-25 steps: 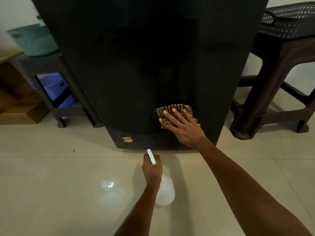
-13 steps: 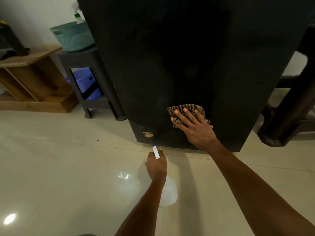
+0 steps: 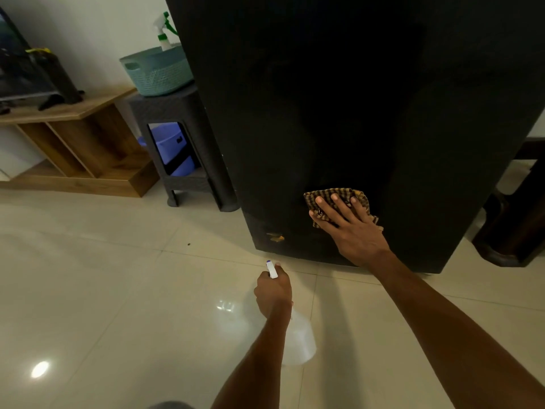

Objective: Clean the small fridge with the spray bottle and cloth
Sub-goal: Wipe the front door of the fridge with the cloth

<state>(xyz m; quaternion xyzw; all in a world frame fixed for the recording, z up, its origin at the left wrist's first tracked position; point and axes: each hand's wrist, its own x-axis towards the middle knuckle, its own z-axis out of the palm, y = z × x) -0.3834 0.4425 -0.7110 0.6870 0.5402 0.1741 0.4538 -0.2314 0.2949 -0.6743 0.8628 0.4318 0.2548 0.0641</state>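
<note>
The small black fridge (image 3: 339, 98) fills the upper middle and right of the head view, standing on the tiled floor. My right hand (image 3: 351, 228) lies flat on a brown checked cloth (image 3: 336, 196), pressing it against the lower part of the fridge front. My left hand (image 3: 272, 293) grips a translucent white spray bottle (image 3: 299, 340) by its neck, low over the floor in front of the fridge, nozzle pointing toward the fridge base. A small orange mark (image 3: 275, 237) shows near the fridge's bottom left corner.
A dark stool (image 3: 177, 113) left of the fridge carries a teal basket (image 3: 156, 69) with a green-and-white sprayer (image 3: 163, 31); a blue bucket (image 3: 174, 149) sits under it. A wooden shelf unit (image 3: 73, 143) stands far left. Dark furniture (image 3: 513, 225) stands to the right.
The view has swung left, so the fridge and both hands sit further right in frame. My right hand stays flat on the cloth low on the fridge front; my left hand still holds the bottle.
</note>
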